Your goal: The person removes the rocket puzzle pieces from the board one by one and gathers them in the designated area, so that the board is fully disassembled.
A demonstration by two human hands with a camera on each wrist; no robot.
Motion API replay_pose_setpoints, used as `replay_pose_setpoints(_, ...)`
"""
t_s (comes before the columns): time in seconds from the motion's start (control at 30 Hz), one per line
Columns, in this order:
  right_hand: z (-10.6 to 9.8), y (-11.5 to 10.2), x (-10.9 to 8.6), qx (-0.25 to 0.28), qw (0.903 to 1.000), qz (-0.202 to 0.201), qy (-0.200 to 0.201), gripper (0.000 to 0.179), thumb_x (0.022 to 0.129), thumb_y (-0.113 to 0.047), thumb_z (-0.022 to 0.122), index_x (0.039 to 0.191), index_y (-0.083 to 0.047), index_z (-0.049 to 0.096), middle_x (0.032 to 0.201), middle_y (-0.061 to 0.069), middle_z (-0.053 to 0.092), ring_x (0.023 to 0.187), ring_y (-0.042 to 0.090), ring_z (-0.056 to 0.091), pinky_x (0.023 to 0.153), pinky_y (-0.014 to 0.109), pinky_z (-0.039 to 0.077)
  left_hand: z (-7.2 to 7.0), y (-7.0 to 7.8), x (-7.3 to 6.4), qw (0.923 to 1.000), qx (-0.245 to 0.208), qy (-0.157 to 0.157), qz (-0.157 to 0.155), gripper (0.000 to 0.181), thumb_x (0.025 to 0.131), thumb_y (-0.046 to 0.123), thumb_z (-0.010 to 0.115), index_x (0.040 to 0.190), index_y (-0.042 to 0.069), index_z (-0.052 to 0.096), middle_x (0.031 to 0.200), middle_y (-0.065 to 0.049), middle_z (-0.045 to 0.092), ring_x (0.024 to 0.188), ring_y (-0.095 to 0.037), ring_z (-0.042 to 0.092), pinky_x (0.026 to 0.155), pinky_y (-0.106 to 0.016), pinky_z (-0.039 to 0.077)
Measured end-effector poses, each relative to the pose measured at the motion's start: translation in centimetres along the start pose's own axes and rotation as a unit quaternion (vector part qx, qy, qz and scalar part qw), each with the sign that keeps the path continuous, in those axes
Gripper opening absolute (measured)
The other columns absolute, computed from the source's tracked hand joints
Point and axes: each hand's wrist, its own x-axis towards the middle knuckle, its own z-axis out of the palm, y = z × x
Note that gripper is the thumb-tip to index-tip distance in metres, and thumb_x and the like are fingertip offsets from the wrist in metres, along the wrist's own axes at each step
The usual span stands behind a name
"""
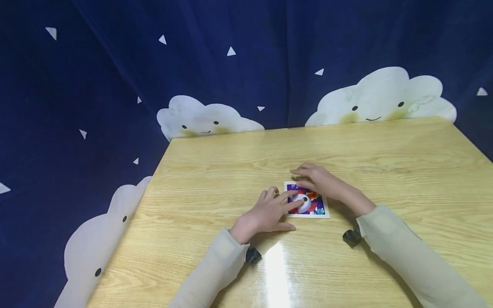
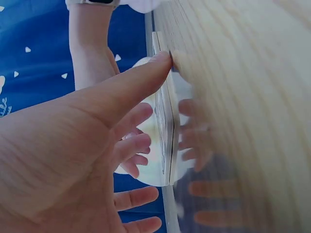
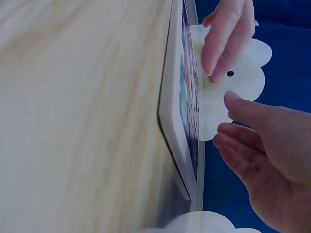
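A small square picture board (image 1: 319,211) with a white border lies flat on the table. Its print is purple, red and orange, with a white round shape and a dark dot in the middle. My left hand (image 1: 267,212) spreads over its left side, index and middle fingers reaching across the picture and partly hiding it. In the left wrist view the left thumb (image 2: 131,85) points toward the board's near edge. My right hand (image 1: 322,182) hovers over the far right corner with fingers loosely bent. The right wrist view shows that hand (image 3: 274,150) raised off the board's surface, holding nothing.
The light wooden table (image 1: 185,239) extends around the board and ends at a dark blue curtain (image 1: 215,25) with white clouds and triangles. Dark wrist camera mounts (image 1: 351,238) hang beneath both sleeves. Glare brightens the near part of the table.
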Motion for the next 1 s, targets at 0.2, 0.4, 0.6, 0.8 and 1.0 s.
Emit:
replay_pose_setpoints(0.2,0.3,0.0,0.4,0.014,0.9996,-0.022,-0.015,0.032,0.093,-0.009,0.065,0.123,0.0,0.066,0.112,0.015,0.066,0.101,0.029,0.063,0.09,0.047,0.052,0.1,-0.2,-0.1,0.9998,-0.009,-0.015,-0.005,0.071,0.092,0.064,0.049,0.154,0.041,0.023,0.162,0.008,0.022,0.122,-0.024,0.034,0.096,-0.038,0.034)
replay_pose_setpoints(0.4,0.8,0.4,0.6,0.011,0.9992,-0.033,-0.019,0.024,0.088,-0.008,0.07,0.111,-0.003,0.073,0.102,0.009,0.067,0.093,0.022,0.063,0.083,0.041,0.052,0.4,-0.6,0.0,0.9997,0.016,0.001,0.017,0.057,0.101,0.051,0.041,0.154,0.039,0.026,0.161,0.009,0.026,0.111,-0.019,0.039,0.08,-0.026,0.031)
replay_pose_setpoints(0.6,1.1,0.5,0.8,0.017,0.9993,-0.025,-0.02,0.018,0.086,-0.008,0.073,0.103,-0.004,0.075,0.098,0.007,0.066,0.09,0.02,0.062,0.082,0.039,0.052,0.8,-0.9,0.2,0.9955,0.062,0.05,0.052,0.049,0.104,0.04,0.042,0.152,0.034,0.034,0.156,0.005,0.035,0.098,-0.012,0.044,0.078,-0.023,0.028)
replay_pose_setpoints(0.8,1.3,0.4,1.2,0.05,0.9983,0.012,-0.028,0.014,0.085,-0.005,0.072,0.099,-0.004,0.073,0.095,0.006,0.064,0.085,0.017,0.06,0.078,0.033,0.052,1.1,-1.1,0.2,0.9953,0.05,0.063,0.054,0.048,0.103,0.039,0.043,0.151,0.033,0.037,0.154,0.005,0.038,0.101,-0.013,0.044,0.077,-0.021,0.026)
replay_pose_setpoints(1.0,1.4,0.3,1.7,0.089,0.9908,0.084,-0.057,0.01,0.088,-0.006,0.069,0.098,-0.005,0.069,0.094,0.008,0.059,0.085,0.018,0.054,0.077,0.029,0.046,1.4,-1.2,0.3,0.9963,0.03,0.059,0.054,0.049,0.103,0.038,0.043,0.152,0.032,0.035,0.155,0.004,0.037,0.1,-0.014,0.042,0.08,-0.023,0.028)
